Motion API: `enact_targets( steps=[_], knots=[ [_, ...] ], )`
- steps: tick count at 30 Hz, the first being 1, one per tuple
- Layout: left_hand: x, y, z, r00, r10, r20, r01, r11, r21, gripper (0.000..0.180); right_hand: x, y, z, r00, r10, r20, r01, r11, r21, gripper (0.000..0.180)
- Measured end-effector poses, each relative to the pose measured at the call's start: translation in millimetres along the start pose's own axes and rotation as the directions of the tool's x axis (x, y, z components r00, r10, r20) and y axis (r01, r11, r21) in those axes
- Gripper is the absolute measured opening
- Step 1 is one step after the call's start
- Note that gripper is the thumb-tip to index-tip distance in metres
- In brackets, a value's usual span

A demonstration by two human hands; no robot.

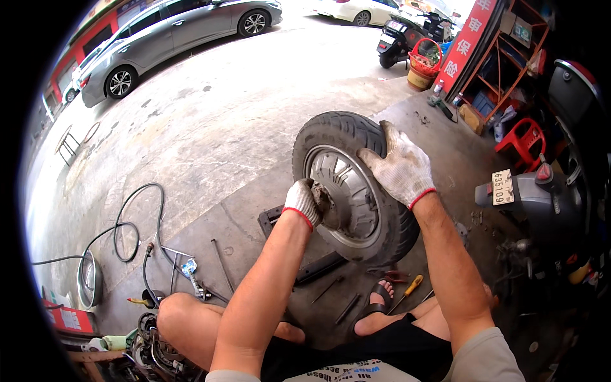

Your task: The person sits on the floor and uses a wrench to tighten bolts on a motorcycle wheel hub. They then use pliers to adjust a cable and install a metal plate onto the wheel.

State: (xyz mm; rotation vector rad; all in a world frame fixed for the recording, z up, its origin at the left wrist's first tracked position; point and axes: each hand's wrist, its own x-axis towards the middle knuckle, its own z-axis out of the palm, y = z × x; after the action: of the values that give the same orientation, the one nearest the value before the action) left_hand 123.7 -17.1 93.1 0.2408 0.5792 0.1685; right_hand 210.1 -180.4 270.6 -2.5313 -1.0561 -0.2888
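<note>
Centre frame, my gloved right hand (pixel 400 167) clamps the top of the upright tyre (pixel 331 130); my gloved left hand (pixel 307 201) is fisted tight at the wheel hub (pixel 347 191).

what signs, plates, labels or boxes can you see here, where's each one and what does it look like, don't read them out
Red banner: upper right beside the shelf rack, tall slanted strip, red with white characters.
Number plate: right, on the grey scooter's rear, small white rectangle with dark characters.
Red box: lower left on the floor, flat, red with white marks.
Cardboard box: top right on the orange rack, brown.
Shopfront sign: top left behind the grey car, long red band.
</note>
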Motion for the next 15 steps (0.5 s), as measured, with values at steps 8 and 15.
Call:
enact_targets(
  steps=[8, 15],
  knots=[
    [-25.3, -32.7, 7.4, 0.927, 0.375, -0.022, -0.32, 0.82, 0.475, 0.024, 2.2, 2.9, 4.9, 0.999, -0.013, -0.036, 0.013, 1.0, 0.022, 0.071],
    [-75.1, -70.5, -24.9, 0.681, 0.466, 0.564, -0.443, -0.351, 0.825, 0.027, 1.3, -2.3, -2.1, 1.0, -0.003, -0.011, 0.003, 1.0, 0.004, 0.069]
  ],
)
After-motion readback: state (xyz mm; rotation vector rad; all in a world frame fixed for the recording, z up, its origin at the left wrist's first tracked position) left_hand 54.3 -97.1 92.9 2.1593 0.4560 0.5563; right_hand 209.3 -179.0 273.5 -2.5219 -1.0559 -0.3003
